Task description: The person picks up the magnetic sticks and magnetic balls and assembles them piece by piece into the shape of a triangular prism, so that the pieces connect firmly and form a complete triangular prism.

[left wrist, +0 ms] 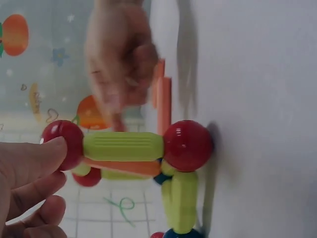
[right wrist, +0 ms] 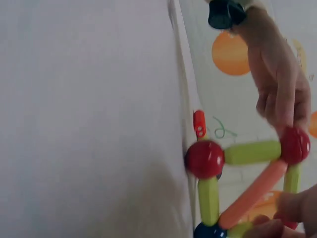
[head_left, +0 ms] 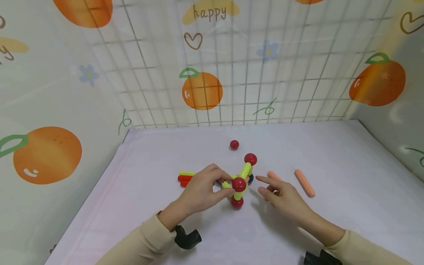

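A frame of lime-green rods (left wrist: 124, 146), red balls and dark blue balls (right wrist: 210, 231) stands on the table. My left hand (head_left: 205, 193) pinches the upper front red ball (head_left: 239, 184) between thumb and fingers. Below it, a lime rod runs down to a lower red ball (head_left: 237, 202) on the tabletop. Another red ball (head_left: 250, 159) tops the far corner. An orange rod (right wrist: 255, 193) slants across one side. Just right of the frame hovers my right hand (head_left: 286, 200), index finger extended, holding nothing. In the right wrist view its fingertips partly cover the frame.
One loose red ball (head_left: 234, 144) lies behind the frame. To the right are two orange rods, one farther out (head_left: 304, 183) and one partly behind my right hand. Red rods (head_left: 184, 178) and a lime rod (head_left: 187, 173) lie left, partly hidden by my left hand.
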Demonstrator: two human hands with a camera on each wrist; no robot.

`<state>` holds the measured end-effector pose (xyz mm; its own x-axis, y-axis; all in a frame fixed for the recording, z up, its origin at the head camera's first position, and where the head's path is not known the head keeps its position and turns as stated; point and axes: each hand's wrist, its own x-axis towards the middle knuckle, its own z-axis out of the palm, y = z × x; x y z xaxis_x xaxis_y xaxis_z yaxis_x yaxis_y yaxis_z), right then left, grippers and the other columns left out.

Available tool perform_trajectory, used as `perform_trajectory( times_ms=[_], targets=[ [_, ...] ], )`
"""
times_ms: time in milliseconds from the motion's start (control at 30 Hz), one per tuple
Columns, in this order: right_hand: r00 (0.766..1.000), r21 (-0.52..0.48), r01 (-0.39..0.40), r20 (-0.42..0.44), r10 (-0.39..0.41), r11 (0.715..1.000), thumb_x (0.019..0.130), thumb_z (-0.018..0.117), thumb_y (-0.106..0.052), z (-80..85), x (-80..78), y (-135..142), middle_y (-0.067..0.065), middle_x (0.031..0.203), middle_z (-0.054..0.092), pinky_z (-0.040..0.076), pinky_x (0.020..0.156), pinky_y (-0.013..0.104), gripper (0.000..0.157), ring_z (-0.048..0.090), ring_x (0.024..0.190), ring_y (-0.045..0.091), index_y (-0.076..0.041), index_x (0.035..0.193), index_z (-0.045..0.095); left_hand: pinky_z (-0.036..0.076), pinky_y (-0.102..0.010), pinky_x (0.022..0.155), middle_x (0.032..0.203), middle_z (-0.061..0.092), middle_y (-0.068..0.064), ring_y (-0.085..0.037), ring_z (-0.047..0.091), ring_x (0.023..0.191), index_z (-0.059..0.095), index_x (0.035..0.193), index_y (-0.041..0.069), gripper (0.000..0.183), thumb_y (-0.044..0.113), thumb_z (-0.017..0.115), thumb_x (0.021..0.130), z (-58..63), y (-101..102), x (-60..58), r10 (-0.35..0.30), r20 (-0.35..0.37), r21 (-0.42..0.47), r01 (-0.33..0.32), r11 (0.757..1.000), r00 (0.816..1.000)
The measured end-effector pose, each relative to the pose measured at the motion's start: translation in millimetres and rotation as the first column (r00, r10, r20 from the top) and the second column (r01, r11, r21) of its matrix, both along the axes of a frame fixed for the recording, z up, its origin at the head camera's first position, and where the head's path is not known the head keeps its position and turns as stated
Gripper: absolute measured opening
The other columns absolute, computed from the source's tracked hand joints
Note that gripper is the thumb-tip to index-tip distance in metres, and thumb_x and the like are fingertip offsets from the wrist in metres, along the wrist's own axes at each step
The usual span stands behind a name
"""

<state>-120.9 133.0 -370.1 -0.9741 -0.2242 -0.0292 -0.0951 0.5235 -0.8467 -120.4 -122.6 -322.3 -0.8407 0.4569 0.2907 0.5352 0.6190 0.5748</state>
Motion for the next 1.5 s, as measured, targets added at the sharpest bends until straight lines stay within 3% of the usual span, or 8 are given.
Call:
perform_trajectory(
  times_ms=[167,367,533,600,667,867,1167,1500],
  targets=[
    [0.98,-0.083,0.001,-0.198,-0.017,0.997,0.085,0.077,-0.028,7.4,14.8,-13,0.007,0.086,0.055,0.041,0.053,0.022,0.049,0.052,0.054,0.009,-0.014,0.125,0.053,0.052,-0.024,0.073,0.098,0.065,-0.005,-0.018,0.061,0.089,0.073,0.102,0.012,0.018,0.021,0.076,0.086,-8.5,9,-0.3,-0.024,0.001,0.015,0.024,1.0,1.0],
    [0.91,-0.042,-0.004,-0.415,-0.014,0.999,0.074,0.086,-0.022,6.1,17.8,-26,-0.001,0.086,0.05,0.039,0.048,0.02,0.057,0.043,0.049,0.001,-0.018,0.121,0.053,0.048,-0.02,0.072,0.098,0.064,-0.002,-0.02,0.062,0.091,0.074,0.102,0.013,0.017,0.021,0.075,0.087,-15.7,7,-2.6,-0.001,0.026,-0.019,0.002,1.0,1.0],
    [0.822,0.047,-0.016,-0.568,0.039,0.999,0.074,0.086,-0.022,4.9,14.0,-29,-0.008,0.085,0.048,0.038,0.049,0.017,0.052,0.04,0.056,0.001,-0.023,0.122,0.066,0.046,-0.024,0.071,0.1,0.063,-0.004,-0.017,0.059,0.085,0.074,0.103,0.015,0.02,0.024,0.076,0.086,-25.2,-33,-16.5,0.162,0.01,-0.096,-0.16,0.982,0.987],
    [0.787,0.08,-0.012,-0.615,0.059,0.997,0.072,0.087,-0.02,4.7,12.5,-28,-0.011,0.085,0.048,0.038,0.05,0.016,0.051,0.039,0.059,0.0,-0.022,0.12,0.069,0.048,-0.027,0.073,0.101,0.062,-0.004,-0.016,0.059,0.085,0.074,0.103,0.016,0.02,0.024,0.077,0.085,-30.4,-53,-22.6,0.249,-0.003,-0.151,-0.247,0.957,0.968],
    [0.771,0.084,-0.014,-0.633,0.064,0.996,0.072,0.087,-0.018,4.9,11.6,-26,-0.01,0.085,0.048,0.038,0.051,0.015,0.049,0.039,0.059,0.0,-0.021,0.118,0.07,0.051,-0.032,0.075,0.103,0.061,-0.003,-0.017,0.061,0.086,0.073,0.103,0.016,0.022,0.025,0.078,0.083,-35.8,-70,-27.2,0.316,0.001,-0.215,-0.308,0.927,0.949],
    [0.767,0.067,0.0,-0.64,0.043,0.998,0.076,0.081,-0.004,4.9,10.1,-13,-0.004,0.086,0.054,0.036,0.049,0.014,0.054,0.039,0.058,-0.002,-0.015,0.126,0.066,0.051,-0.034,0.078,0.1,0.058,-0.002,-0.017,0.06,0.087,0.073,0.101,0.015,0.024,0.025,0.08,0.08,-47.5,-97,-32.5,0.391,0.054,-0.336,-0.352,0.874,0.919],
    [0.813,0.097,0.061,-0.582,0.007,0.993,0.084,0.076,-0.007,3.1,9.7,-3,-0.008,0.086,0.053,0.037,0.049,0.017,0.057,0.04,0.06,0.0,-0.019,0.137,0.058,0.048,-0.033,0.078,0.098,0.058,-0.003,-0.017,0.057,0.085,0.072,0.095,0.013,0.019,0.025,0.08,0.081,-45.3,-99,-34.6,0.385,0.088,-0.355,-0.332,0.874,0.919],
    [0.83,0.104,0.034,-0.558,0.03,0.994,0.086,0.074,-0.008,3.1,8.0,0,-0.008,0.086,0.052,0.037,0.048,0.017,0.057,0.041,0.059,0.0,-0.019,0.138,0.056,0.046,-0.032,0.078,0.1,0.06,-0.004,-0.017,0.054,0.086,0.073,0.097,0.011,0.025,0.027,0.08,0.08,-45.3,-101,-36.4,0.419,0.196,-0.368,-0.33,0.87,0.887]
  ],
)
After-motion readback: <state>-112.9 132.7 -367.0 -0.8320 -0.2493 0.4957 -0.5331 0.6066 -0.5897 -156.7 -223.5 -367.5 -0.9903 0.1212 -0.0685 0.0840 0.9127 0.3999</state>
